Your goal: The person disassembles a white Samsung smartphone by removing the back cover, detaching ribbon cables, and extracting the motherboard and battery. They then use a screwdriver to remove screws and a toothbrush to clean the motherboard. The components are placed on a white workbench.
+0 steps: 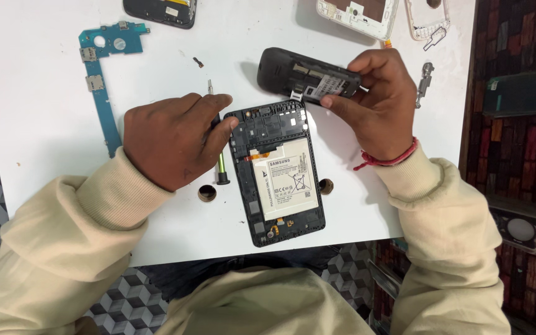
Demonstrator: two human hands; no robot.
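Head view: screwdriver (221,162) mostly hidden under left hand (172,139), tip unseen.

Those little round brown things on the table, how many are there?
2. One little round brown thing lies left of the opened tablet, the other at its right edge. More may hide under hands.
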